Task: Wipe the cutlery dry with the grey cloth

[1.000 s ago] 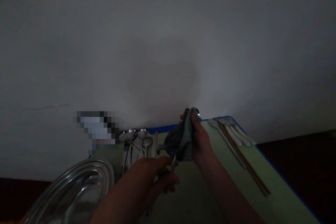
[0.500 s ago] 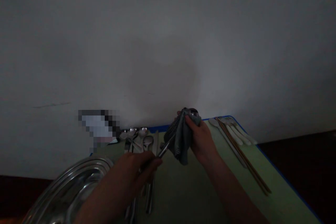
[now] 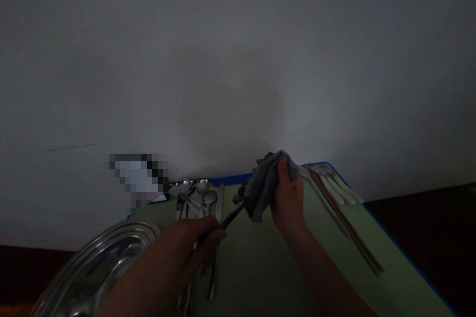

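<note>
My left hand (image 3: 197, 242) is closed round the handle of a metal spoon (image 3: 234, 212), which slants up to the right. My right hand (image 3: 288, 198) grips a grey-blue cloth (image 3: 266, 185) with a checked side, thumb on top. The cloth is wrapped about the spoon's far end, so its bowl is hidden. Below and left of the cloth lie several metal spoons (image 3: 203, 186) and a table knife (image 3: 219, 203), partly covered by my left hand and forearm.
A green table top (image 3: 260, 267) with a blue edge stands against a grey wall (image 3: 230, 59). A shiny metal basin (image 3: 92, 262) is at the left. Wooden chopsticks (image 3: 349, 228), a long metal utensil (image 3: 327, 203) and white-handled forks (image 3: 336, 190) lie at the right.
The cloth and my right hand have shifted slightly right and up. The cloth now covers the spoon's bowl, which showed before. My left hand has moved slightly left.
</note>
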Demonstrator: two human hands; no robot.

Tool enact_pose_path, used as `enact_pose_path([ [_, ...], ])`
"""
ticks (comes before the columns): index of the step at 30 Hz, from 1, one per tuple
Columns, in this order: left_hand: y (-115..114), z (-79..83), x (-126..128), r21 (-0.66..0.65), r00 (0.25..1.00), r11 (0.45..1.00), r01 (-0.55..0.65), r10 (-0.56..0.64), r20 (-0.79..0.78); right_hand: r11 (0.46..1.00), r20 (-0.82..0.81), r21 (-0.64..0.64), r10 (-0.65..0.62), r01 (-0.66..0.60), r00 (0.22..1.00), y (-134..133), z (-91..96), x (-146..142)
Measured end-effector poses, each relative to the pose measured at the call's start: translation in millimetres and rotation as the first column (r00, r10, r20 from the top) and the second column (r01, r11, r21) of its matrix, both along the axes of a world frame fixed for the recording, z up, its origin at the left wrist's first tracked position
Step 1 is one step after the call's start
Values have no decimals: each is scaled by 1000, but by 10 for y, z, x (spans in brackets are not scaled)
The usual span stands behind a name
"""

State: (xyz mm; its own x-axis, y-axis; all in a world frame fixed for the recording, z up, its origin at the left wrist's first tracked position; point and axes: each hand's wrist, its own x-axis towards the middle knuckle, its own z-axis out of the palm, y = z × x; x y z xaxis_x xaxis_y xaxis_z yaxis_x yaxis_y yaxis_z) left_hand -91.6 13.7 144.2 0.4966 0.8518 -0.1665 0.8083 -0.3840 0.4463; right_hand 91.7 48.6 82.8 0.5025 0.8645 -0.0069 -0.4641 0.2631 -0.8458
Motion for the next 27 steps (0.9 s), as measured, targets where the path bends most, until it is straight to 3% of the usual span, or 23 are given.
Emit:
enact_pose_path([
  [11, 77, -69, -22, 1, 998, 1000, -11, 11, -69, 988, -211, -80, 112, -131, 971, -54, 18, -244],
  [19, 91, -76, 152, -53, 999, 998, 33, -32, 28, 967, -282, -106, 195, -233, 939, -82, 11, -311],
  [23, 97, -72, 216, -72, 1000, 997, 21, -20, 15, 966, -164, -117, 209, -229, 964, -59, -1, -212],
  [25, 113, -69, 189, -33, 998, 999, -24, 25, 55, 963, 4, -124, 243, -240, 970, -41, -11, -124],
  [27, 136, -73, 149, 28, 986, 994, -109, 105, 129, 946, 233, -155, 317, -286, 919, -34, -6, -28],
])
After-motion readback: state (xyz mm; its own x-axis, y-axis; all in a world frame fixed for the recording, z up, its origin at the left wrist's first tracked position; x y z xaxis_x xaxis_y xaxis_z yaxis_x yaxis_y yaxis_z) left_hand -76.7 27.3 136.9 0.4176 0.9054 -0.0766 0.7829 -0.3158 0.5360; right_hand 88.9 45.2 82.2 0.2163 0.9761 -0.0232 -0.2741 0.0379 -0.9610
